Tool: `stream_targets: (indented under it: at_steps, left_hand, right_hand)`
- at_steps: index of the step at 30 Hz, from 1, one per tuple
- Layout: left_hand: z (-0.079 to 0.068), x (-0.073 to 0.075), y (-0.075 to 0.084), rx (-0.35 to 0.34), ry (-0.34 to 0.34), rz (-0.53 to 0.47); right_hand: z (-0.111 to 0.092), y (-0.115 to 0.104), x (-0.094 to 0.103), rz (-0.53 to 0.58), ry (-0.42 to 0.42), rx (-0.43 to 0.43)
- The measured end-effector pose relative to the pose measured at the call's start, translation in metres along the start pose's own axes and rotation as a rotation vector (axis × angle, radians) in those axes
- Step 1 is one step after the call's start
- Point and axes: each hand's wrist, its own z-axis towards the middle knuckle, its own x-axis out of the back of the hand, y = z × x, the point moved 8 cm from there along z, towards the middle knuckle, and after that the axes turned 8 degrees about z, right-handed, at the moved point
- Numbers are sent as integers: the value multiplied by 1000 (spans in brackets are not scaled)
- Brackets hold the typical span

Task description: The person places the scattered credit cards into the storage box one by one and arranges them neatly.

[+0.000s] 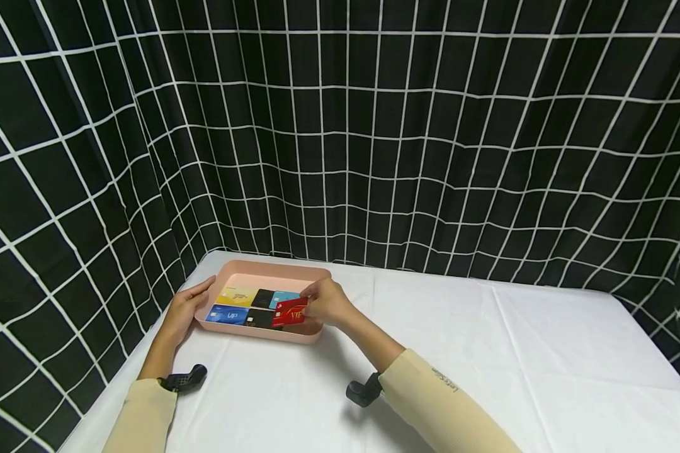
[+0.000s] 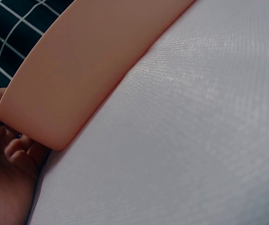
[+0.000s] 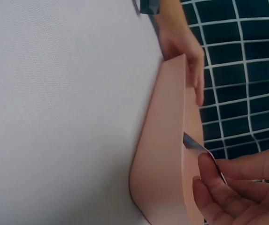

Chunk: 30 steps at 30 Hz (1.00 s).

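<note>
A pink tray (image 1: 272, 270) stands on the white cloth, and several flat cards lie in it. At its left end my left hand (image 1: 182, 309) grips the side, with curled fingers (image 2: 19, 152) showing by the tray's corner in the left wrist view. My right hand (image 1: 327, 302) pinches a red VIP card (image 1: 289, 313) between thumb and fingers, tilted over the tray's right part. Beside that card lie a blue VIP card (image 1: 226, 314), a yellow card (image 1: 238, 296), a black card (image 1: 260, 319) and a light-blue card (image 1: 283, 297), the last partly covered.
White cloth (image 1: 459, 352) covers the table around the tray. A black curtain with a white grid (image 1: 374, 157) hangs behind and to the left. Each wrist wears a black camera mount, the right one (image 1: 364, 390) low over the cloth.
</note>
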Motion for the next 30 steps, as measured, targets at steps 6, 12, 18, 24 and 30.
stream_targets:
  at_steps: [6, 12, 18, 24, 30]
  left_hand:
    - [1, 0, 0, 13, -5, 3]
    - [2, -1, -1, 16, -7, -18]
    - [2, -1, -1, 16, -11, -25]
    - [3, 0, 1, 12, -6, -19]
    - [2, 0, -1, 21, -10, -33]
  right_hand:
    - [6, 1, -8, -57, 2, 8]
    - [12, 4, -14, -75, -11, -16]
    - [15, 9, -15, -60, -14, -46]
    - [17, 9, -16, -62, -12, -48]
    - [16, 8, -18, -99, -12, -49]
